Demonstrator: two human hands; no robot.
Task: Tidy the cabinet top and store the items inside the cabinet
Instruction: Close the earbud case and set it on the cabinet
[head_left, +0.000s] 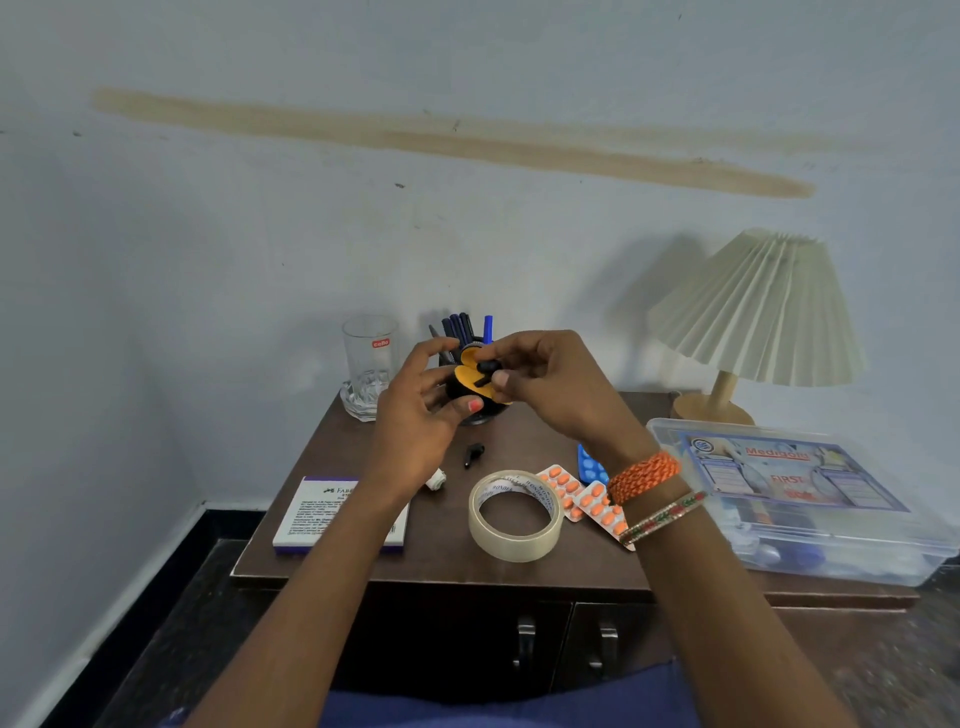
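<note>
Both forearms reach up from the bottom edge over the dark cabinet top (457, 551). Raised above it, the left hand (421, 410) cups a small black-and-orange case (470, 382), fingers curled round its underside and thumb pressed at its near edge. The right hand (550, 384) pinches a small black piece (487, 368) against the case's open orange inside; it looks like an earbud, though blur leaves that unsure. Directly below the fingers lies another small black piece (474, 454). Nearer than the fingers sit a tape roll (515, 515), orange pill strips (582, 499) and a white booklet (332, 514). Behind the fingers stand a pen holder (462, 332) and a glass (370, 364). Right of them rests a clear first-aid box (810, 499).
</note>
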